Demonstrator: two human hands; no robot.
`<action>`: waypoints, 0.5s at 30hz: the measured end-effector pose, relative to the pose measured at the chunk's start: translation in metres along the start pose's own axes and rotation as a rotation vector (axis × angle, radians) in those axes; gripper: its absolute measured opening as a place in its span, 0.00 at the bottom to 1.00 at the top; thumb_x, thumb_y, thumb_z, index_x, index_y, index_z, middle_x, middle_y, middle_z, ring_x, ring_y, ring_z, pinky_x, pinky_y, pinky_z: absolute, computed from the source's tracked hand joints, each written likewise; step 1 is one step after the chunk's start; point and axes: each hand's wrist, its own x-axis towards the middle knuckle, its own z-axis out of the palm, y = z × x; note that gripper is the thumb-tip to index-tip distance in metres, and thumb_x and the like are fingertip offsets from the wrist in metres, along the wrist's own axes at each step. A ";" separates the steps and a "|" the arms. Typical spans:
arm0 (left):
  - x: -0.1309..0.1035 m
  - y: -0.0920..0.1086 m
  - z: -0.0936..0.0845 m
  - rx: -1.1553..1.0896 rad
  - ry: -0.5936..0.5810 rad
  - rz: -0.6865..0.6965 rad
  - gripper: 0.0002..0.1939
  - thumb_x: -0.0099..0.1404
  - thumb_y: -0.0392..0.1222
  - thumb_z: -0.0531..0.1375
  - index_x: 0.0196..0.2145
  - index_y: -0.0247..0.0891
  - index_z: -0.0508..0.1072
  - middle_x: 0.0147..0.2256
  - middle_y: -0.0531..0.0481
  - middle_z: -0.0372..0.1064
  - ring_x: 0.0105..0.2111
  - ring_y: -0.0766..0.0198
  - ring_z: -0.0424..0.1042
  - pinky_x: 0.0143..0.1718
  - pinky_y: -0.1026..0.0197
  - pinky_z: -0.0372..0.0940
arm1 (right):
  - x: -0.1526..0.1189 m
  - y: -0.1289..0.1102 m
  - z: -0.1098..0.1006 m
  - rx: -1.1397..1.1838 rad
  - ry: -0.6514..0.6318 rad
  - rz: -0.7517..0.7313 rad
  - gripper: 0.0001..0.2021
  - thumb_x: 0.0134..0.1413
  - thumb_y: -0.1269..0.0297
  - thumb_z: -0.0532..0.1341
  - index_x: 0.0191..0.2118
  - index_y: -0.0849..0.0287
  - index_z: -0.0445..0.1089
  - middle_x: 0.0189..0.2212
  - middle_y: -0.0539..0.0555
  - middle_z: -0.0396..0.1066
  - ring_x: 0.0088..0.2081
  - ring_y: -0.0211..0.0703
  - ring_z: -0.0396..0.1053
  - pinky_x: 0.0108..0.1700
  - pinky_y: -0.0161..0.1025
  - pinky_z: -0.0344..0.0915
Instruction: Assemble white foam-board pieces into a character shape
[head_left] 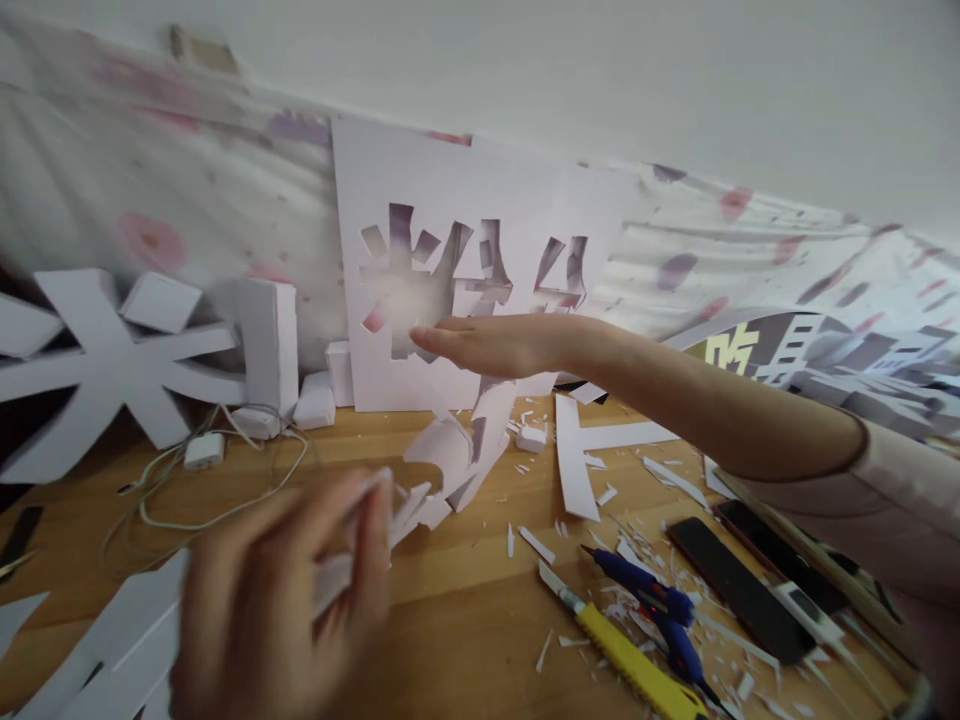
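White foam strip [360, 555] pinched in my left hand [281, 600], fingers curled round it, low and close to the camera, blurred. Strip runs from my fingers toward a curled white offcut [450, 455] lying on the bench [465, 620]. My right hand [487, 345] is flat and unclenched, fingers straight, grasping nothing, stretched across in front of a white board [442, 180] with character shapes cut out of it; cannot tell if the fingertips touch the board. Board stands upright against a patterned cloth [187, 200] on the wall. Left of it, a big white foam character [112, 360] and small foam blocks [315, 400], with a white charger and cable [204, 450] in front. Right of my left hand, on the bench: yellow utility knife [622, 655], blue glue gun [652, 605] just beside it, black phone [739, 585] further right. White scraps [536, 543] scattered all over the wood. Long white strip [574, 460] lies below my right forearm.
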 end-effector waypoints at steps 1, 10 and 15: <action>-0.003 0.007 0.002 0.043 0.058 0.061 0.15 0.63 0.37 0.62 0.48 0.45 0.73 0.37 0.48 0.71 0.31 0.62 0.68 0.32 0.57 0.63 | 0.001 0.001 0.001 -0.013 -0.004 -0.006 0.31 0.67 0.42 0.42 0.59 0.60 0.66 0.62 0.58 0.63 0.63 0.60 0.60 0.65 0.56 0.55; 0.002 0.051 0.047 -0.237 -0.023 0.064 0.15 0.66 0.33 0.58 0.50 0.38 0.73 0.26 0.55 0.74 0.23 0.70 0.71 0.27 0.66 0.63 | 0.013 0.004 -0.004 0.114 0.053 -0.003 0.25 0.64 0.43 0.51 0.46 0.57 0.74 0.50 0.54 0.75 0.59 0.60 0.65 0.61 0.55 0.61; 0.016 0.069 0.082 -0.364 -0.474 -0.423 0.26 0.72 0.42 0.48 0.64 0.32 0.56 0.28 0.51 0.78 0.21 0.65 0.73 0.23 0.63 0.61 | 0.013 -0.004 -0.005 0.026 0.150 0.031 0.24 0.66 0.49 0.50 0.48 0.62 0.74 0.49 0.59 0.75 0.55 0.57 0.69 0.58 0.53 0.64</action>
